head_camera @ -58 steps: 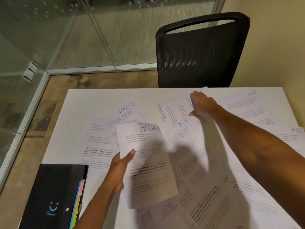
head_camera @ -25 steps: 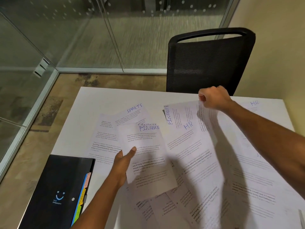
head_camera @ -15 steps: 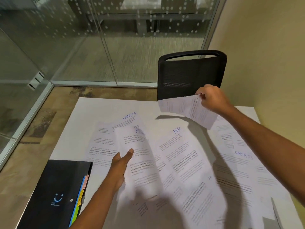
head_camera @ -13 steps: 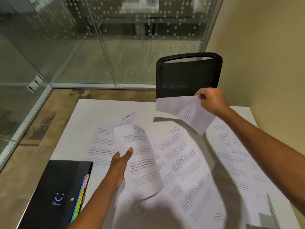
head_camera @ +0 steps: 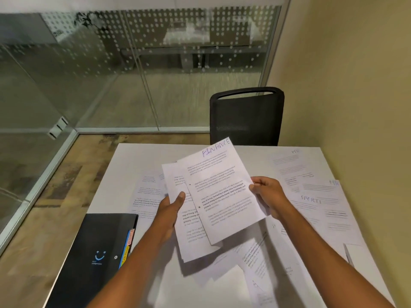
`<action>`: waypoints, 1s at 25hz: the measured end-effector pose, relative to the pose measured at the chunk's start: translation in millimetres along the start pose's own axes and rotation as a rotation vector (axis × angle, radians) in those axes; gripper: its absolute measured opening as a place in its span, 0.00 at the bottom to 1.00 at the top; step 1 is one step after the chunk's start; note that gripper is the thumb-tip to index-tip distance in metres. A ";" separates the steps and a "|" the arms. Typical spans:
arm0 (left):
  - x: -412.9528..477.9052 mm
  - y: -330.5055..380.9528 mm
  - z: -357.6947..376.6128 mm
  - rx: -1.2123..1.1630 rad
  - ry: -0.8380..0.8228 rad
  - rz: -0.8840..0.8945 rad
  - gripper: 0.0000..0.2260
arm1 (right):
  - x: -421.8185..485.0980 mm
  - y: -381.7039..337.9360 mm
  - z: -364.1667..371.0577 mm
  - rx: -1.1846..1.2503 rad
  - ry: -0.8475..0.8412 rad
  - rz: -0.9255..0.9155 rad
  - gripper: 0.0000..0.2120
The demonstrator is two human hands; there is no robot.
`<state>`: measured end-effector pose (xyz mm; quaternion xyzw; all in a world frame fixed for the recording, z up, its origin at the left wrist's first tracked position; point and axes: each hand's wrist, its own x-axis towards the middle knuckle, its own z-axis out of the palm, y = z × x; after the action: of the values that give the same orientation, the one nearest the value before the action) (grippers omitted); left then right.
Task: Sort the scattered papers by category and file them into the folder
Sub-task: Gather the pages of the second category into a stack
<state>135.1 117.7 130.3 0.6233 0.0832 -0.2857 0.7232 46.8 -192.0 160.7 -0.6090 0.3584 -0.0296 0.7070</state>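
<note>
— How are the sheets held?
— The FINANCE sheet (head_camera: pixel 222 192) is pinched at its right edge by the right hand (head_camera: pixel 266 194), above the table (head_camera: pixel 133 156). A second sheet (head_camera: pixel 191 241) behind it is gripped by the left hand (head_camera: pixel 172 204), thumb on top; its heading is covered, perhaps FINANCE too.
— And the folder?
— The black folder (head_camera: pixel 97 252) is laid at the table's near left; loose papers (head_camera: pixel 315 196) are spread at the right.

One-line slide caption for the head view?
Left hand and right hand hold two sheets, Finance uppermost, over scattered papers by folder.

Black chair (head_camera: pixel 245 117) — glass partition (head_camera: pixel 133 70), beige wall (head_camera: pixel 344 74)
</note>
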 end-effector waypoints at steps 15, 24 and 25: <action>-42.3 11.1 -5.9 0.115 -0.210 0.021 0.19 | -66.7 64.5 33.8 0.027 -0.157 0.182 0.24; -44.8 14.4 -11.0 0.087 -0.261 -0.077 0.18 | -76.2 98.5 43.4 0.257 -0.353 0.188 0.22; -43.5 11.7 -11.4 0.095 -0.271 -0.077 0.18 | -78.1 97.4 42.8 0.240 -0.326 0.158 0.21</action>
<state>108.1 142.7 158.7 0.6086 -0.0052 -0.3983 0.6862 -26.4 -93.7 111.6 -0.4871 0.2797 0.0822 0.8232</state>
